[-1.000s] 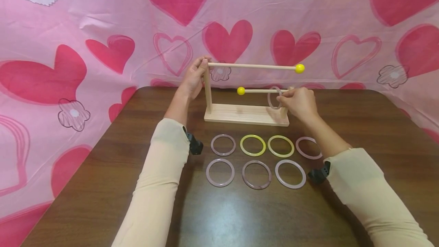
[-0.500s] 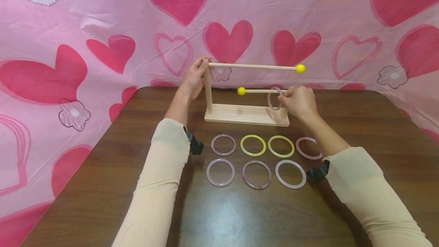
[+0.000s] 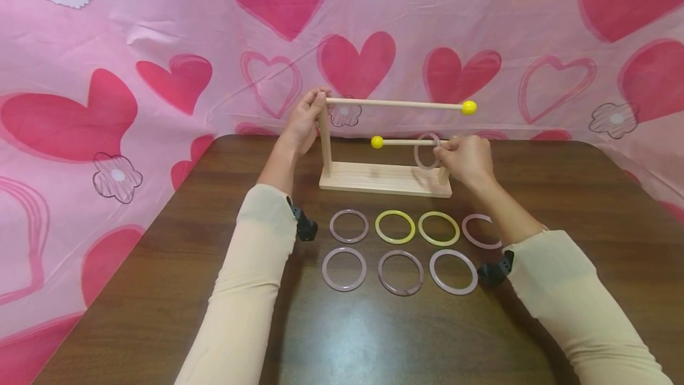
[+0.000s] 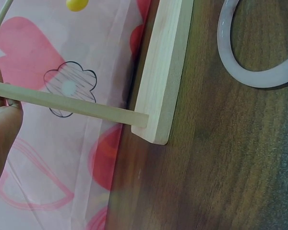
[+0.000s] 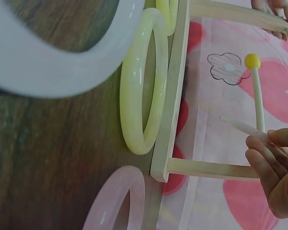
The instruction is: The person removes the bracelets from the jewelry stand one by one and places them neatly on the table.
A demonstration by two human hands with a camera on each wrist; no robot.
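My right hand pinches a pale pink bangle by its right side. The lower rod of a wooden stand runs through this bangle, near the right post. In the right wrist view the held bangle shows nearly edge-on between thumb and fingers. My left hand grips the top of the stand's left post, thumb in front and fingers behind. From there the upper rod reaches right to a yellow ball. Another yellow ball caps the lower rod's left end.
The stand's flat base sits on a brown wooden table. Before it lie two rows of bangles: a yellow one, a pale yellow one and several pinkish-purple ones. A pink heart-print cloth hangs behind.
The bangle in my right hand has shifted very slightly left along the lower rod. My left hand stays on the post, and the bangles on the table have not moved.
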